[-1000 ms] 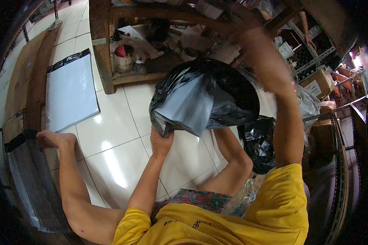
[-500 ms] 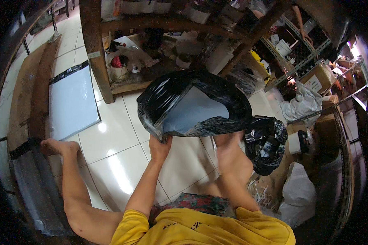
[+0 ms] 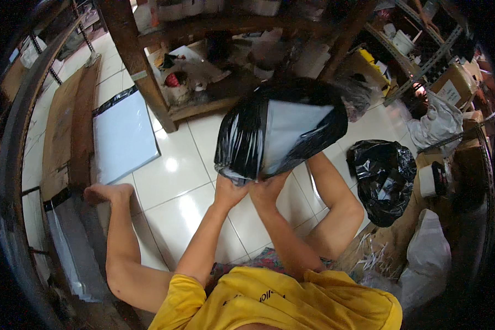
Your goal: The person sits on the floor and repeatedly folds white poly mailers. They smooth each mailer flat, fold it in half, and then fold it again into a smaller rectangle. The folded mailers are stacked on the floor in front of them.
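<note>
A bulky black plastic mailing bag (image 3: 242, 132), with a pale rectangular patch on its upper face, is held up in front of me above the tiled floor. My left hand (image 3: 230, 191) grips its near edge toward the left corner. Close beside it, my right hand (image 3: 268, 187) is closed on the same edge. The fingertips of both hands are partly hidden under the bag. Whatever the bag contains cannot be seen.
A white flat pack with a black end (image 3: 125, 135) lies on the floor at left, beside a long wooden board (image 3: 58, 126). A wooden shelf (image 3: 203, 110) stands ahead. At right are a crumpled black bag (image 3: 382, 181) and a white sack (image 3: 428, 250). My bare legs are spread on both sides.
The mailing bag has swung round, its right side rising and its near edge tilting. My right hand has moved left, next to my left hand. The view has shifted slightly.
</note>
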